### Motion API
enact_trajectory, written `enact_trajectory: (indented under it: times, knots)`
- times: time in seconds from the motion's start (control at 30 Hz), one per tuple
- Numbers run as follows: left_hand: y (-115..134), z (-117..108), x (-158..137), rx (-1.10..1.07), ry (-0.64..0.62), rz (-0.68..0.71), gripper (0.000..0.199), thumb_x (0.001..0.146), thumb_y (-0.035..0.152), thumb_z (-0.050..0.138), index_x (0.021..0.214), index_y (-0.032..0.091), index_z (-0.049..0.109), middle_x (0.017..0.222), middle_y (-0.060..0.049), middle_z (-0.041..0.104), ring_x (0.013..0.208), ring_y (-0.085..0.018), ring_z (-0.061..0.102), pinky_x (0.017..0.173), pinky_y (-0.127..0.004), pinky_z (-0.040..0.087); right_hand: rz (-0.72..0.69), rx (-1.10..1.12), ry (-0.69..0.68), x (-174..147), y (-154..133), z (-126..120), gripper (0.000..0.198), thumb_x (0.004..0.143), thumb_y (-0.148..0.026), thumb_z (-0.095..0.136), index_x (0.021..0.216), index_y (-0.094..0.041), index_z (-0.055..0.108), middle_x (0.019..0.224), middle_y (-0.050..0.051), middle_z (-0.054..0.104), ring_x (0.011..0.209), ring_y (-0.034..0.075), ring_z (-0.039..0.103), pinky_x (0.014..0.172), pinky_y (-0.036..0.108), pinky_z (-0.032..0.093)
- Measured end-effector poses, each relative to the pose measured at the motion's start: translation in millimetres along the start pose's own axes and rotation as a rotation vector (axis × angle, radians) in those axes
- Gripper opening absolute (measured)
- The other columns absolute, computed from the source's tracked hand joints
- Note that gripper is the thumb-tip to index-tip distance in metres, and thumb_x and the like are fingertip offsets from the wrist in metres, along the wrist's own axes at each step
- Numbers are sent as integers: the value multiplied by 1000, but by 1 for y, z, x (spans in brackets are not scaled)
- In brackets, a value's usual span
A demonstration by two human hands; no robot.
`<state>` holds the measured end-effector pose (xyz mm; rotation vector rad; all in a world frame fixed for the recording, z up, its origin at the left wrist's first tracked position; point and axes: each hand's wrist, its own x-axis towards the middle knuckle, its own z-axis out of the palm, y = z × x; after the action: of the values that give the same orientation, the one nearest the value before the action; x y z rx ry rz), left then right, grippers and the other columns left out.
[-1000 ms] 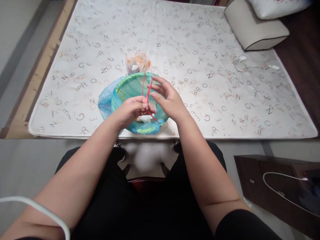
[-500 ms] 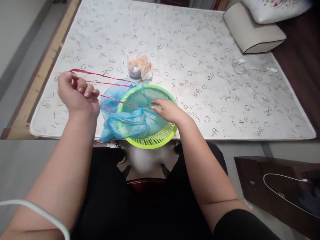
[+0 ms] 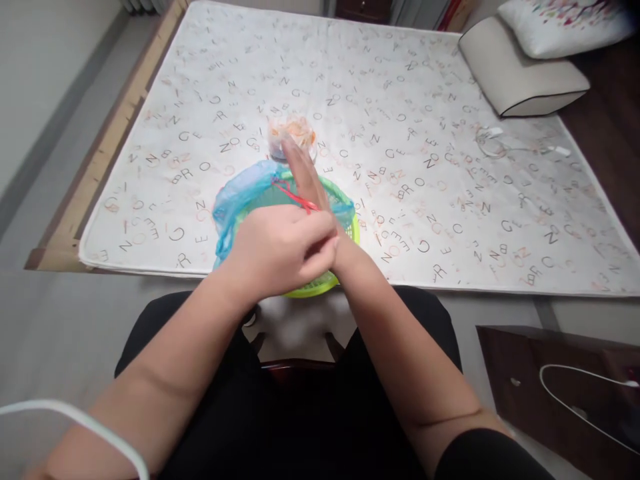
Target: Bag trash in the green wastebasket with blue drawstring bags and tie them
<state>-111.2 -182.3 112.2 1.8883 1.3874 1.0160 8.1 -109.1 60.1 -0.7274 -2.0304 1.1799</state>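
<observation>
A thin blue plastic bag (image 3: 239, 192) lines a yellow-green mesh basket (image 3: 316, 291) at the mattress's near edge. From the bag's far rim, a red drawstring (image 3: 295, 195) runs toward my hands. My left hand (image 3: 280, 247) is closed on the drawstring, its fingers right beside my right wrist. Over the basket, my right hand (image 3: 309, 175) is held edge-up with its fingers stretched out, partly smeared by motion; the drawstring crosses in front of it. My hands and forearms cover most of the basket's inside. Just beyond sits a small clear bag with orange markings (image 3: 295, 130).
The basket rests on a white, letter-printed mattress (image 3: 200, 107) with a wooden frame edge (image 3: 135, 113) on the left. At the far right are a beige cushion (image 3: 525, 73), a white pillow (image 3: 570, 27) and a white cable (image 3: 493, 141). A dark cabinet (image 3: 510, 373) stands at lower right.
My left hand has moved right, bringing the drawstring from the far left to my right wrist. My right hand has turned from reaching into the basket to pointing away from me.
</observation>
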Motion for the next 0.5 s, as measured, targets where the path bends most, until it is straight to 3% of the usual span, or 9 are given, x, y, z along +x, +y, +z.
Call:
enact_trajectory:
  times: [0.03,0.1,0.2,0.27,0.33,0.4,0.5]
  knots:
    - [7,3,-1,63,-38,32,20,86,38,71,76,24,60,66,-2,56,70,-23,57,71,-39,41,-29,-9,12,1,-1,-1,56,101,-37,46,158,-38,44,174,-7,31,168,20,3,140,43,11]
    - [9,5,-2,137,-7,135,10,88,30,68,81,24,65,70,-3,62,74,-24,60,74,-40,44,-125,-4,9,1,1,-8,41,97,-35,53,134,-26,66,157,5,56,159,27,37,137,47,22]
    - [-5,6,-4,147,103,295,8,88,20,65,94,24,69,86,-3,71,84,-25,65,84,-42,50,-150,139,9,-1,7,-18,16,94,-34,62,104,-24,68,133,7,72,133,24,64,123,45,46]
    - [-19,7,-6,60,186,257,17,86,21,68,102,27,69,99,-3,72,96,-26,68,93,-45,53,-58,198,66,-3,9,-19,15,99,-40,57,102,-27,64,133,4,73,129,22,66,114,45,54]
    - [-29,8,-7,-67,261,89,30,84,31,72,114,30,66,110,-4,71,109,-29,69,97,-47,54,5,211,105,-4,9,-16,22,103,-48,50,102,-28,62,134,2,73,128,23,67,112,48,55]
    - [-36,9,-7,-176,314,-83,45,85,42,73,127,34,60,118,-5,69,119,-31,67,95,-48,57,39,209,157,-4,10,-13,28,105,-54,47,105,-29,61,132,3,74,128,24,66,112,51,55]
    - [-41,9,-4,-237,392,-170,57,89,52,70,139,38,49,126,-7,67,129,-31,64,91,-45,59,70,196,245,-3,17,-14,36,106,-60,43,112,-30,61,127,4,75,131,25,64,114,54,54]
